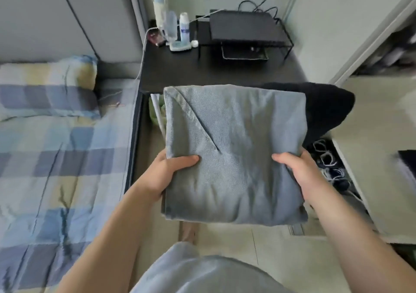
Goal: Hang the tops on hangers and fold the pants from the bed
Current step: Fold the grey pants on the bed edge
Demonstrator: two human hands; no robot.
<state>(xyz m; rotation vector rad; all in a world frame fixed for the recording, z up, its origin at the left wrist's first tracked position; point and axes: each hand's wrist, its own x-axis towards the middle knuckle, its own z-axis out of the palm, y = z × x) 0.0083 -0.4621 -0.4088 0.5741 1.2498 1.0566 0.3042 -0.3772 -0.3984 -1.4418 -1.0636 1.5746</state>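
Forearms come up from the bottom of the frame, and both hands grip the near end of the folded pants (231, 135) dead centre: left hand (166, 175) on the left edge, right hand (301, 173) on the right, thumbs on top, fingers curled underneath out of sight. The bundle is held in the air, long side running up-frame, with the black desk (180, 72) just past its far edge. The bed (56, 157) is off left, on the left hand's side. Some black cloth (326, 108) pokes out at upper right; can't tell if it's held too.

Pants (234, 148) grey-blue denim; bedspread (56, 157) blue-yellow checked; desk (180, 72) black.
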